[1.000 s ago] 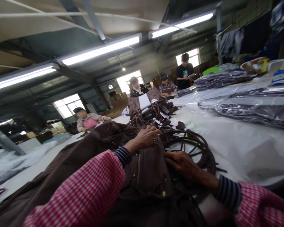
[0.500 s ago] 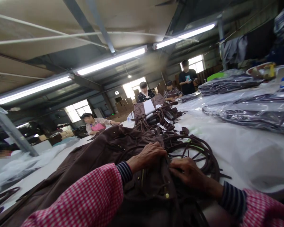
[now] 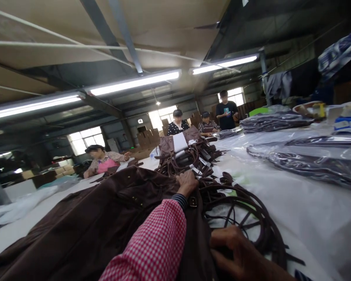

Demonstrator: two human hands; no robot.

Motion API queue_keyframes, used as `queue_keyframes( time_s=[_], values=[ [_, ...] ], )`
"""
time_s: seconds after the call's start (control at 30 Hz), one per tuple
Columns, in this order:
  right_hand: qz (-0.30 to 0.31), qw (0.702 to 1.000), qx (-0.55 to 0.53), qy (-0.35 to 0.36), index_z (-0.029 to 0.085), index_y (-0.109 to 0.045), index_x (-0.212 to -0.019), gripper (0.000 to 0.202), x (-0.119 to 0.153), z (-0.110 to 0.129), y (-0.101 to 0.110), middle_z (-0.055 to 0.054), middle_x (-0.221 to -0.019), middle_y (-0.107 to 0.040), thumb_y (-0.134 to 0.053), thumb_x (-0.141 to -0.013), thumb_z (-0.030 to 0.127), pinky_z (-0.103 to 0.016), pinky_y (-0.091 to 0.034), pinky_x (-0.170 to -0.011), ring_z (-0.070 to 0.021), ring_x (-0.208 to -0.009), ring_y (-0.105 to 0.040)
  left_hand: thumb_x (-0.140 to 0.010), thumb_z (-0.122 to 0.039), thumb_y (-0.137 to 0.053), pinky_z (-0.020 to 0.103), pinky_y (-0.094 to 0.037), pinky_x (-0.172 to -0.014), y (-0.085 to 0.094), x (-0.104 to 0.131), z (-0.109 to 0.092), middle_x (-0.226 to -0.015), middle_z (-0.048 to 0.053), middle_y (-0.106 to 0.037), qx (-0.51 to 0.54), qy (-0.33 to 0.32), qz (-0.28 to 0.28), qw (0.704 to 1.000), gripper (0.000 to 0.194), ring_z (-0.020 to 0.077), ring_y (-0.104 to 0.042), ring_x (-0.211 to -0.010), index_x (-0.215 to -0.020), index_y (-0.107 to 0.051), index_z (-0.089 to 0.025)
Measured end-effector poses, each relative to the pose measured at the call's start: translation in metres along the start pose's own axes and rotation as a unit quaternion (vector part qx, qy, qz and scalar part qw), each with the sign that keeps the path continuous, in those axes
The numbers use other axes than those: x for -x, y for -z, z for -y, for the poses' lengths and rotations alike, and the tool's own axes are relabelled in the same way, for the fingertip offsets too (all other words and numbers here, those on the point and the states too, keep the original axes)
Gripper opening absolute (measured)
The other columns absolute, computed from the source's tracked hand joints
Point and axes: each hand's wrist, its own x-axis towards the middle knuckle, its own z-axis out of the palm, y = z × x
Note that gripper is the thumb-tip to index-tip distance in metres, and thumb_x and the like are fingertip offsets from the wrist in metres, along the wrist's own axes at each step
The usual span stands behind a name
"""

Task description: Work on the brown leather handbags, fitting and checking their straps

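Observation:
A large dark brown bag (image 3: 87,218) with small brass-coloured fittings lies spread over the table in front of me. My left hand (image 3: 187,182) is closed on its far edge, just beyond a square metal buckle (image 3: 193,201). Lower down and nearer to me, my right hand (image 3: 236,249) has its fingers bent around the bag's right edge. Their tips are partly hidden by the dark material. Looped brown straps (image 3: 257,203) lie on the table right beside the bag.
A pile of brown bags (image 3: 166,148) with white wrapping and tags stands beyond my left hand. Plastic-wrapped brown goods (image 3: 304,160) lie on the white-covered table (image 3: 307,210) at right. Several people are around the far side, one in a pink apron (image 3: 107,166).
My left hand has moved farther along the bag's edge, away from me. My right hand has come nearer, lower in the view. The brown material has shifted with them, and the view has tilted slightly.

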Motion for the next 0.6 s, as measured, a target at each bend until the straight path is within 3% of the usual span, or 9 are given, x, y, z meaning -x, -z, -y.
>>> queue_keyframes(
  time_s=[0.17,0.23,0.33,0.4,0.5,0.6],
  values=[
    [-0.003,0.999,-0.029,-0.029,0.021,-0.063,-0.075,0.019,0.004,-0.003,-0.002,-0.003,-0.073,-0.061,-0.059,-0.088,0.033,-0.026,-0.044,-0.071,-0.0167,-0.071,-0.056,-0.065,-0.015,-0.072,0.047,-0.043,-0.094,-0.006,-0.014,0.014,-0.100,0.019,-0.073,0.120,0.032,0.006,0.992,0.009,0.0384,-0.065,-0.108,-0.073,-0.067,-0.014],
    [0.026,0.997,-0.057,-0.041,0.021,-0.065,-0.076,0.021,0.001,-0.006,0.004,-0.003,-0.075,-0.063,-0.060,-0.088,0.038,-0.027,-0.046,-0.072,-0.0171,-0.073,-0.058,-0.065,-0.014,-0.071,0.037,-0.048,-0.083,-0.001,-0.019,0.023,-0.087,0.014,-0.074,0.199,0.029,-0.002,0.980,0.007,0.0328,-0.069,-0.097,-0.066,-0.064,-0.015],
    [0.078,0.992,-0.084,-0.052,0.023,-0.068,-0.086,0.019,-0.018,-0.012,0.025,-0.004,-0.096,-0.066,-0.065,-0.087,0.042,-0.030,-0.048,-0.084,-0.0201,-0.092,-0.062,-0.065,-0.015,-0.070,0.027,-0.047,-0.065,0.003,-0.024,0.034,-0.073,0.008,-0.071,0.330,0.011,-0.012,0.944,0.009,0.0225,-0.069,-0.076,-0.062,-0.061,-0.015],
    [0.062,0.994,-0.054,-0.067,0.024,-0.069,-0.095,0.018,-0.047,-0.018,0.042,-0.004,-0.105,-0.065,-0.068,-0.085,0.039,-0.033,-0.047,-0.091,-0.0217,-0.102,-0.060,-0.069,-0.021,-0.070,0.024,-0.045,-0.056,0.004,-0.025,0.037,-0.069,0.007,-0.070,0.410,0.005,-0.011,0.912,0.012,0.0175,-0.065,-0.063,-0.065,-0.061,-0.015],
    [-0.052,0.991,0.037,-0.120,0.021,-0.067,-0.110,0.029,-0.113,-0.031,0.062,-0.006,-0.104,-0.064,-0.063,-0.083,0.029,-0.036,-0.047,-0.090,-0.0223,-0.098,-0.060,-0.077,-0.044,-0.066,0.025,-0.046,-0.051,0.007,-0.026,0.038,-0.068,0.009,-0.070,0.493,0.014,-0.009,0.870,0.031,0.0164,-0.062,-0.054,-0.074,-0.063,-0.013],
    [-0.137,0.982,0.069,-0.109,0.017,-0.061,-0.123,0.046,-0.182,-0.048,0.062,-0.010,-0.121,-0.061,-0.063,-0.077,0.019,-0.037,-0.046,-0.092,-0.0231,-0.104,-0.059,-0.082,-0.066,-0.054,0.027,-0.046,-0.050,0.014,-0.026,0.040,-0.063,0.009,-0.068,0.517,0.021,-0.013,0.855,0.054,0.0181,-0.060,-0.052,-0.081,-0.065,-0.013]
  ],
)
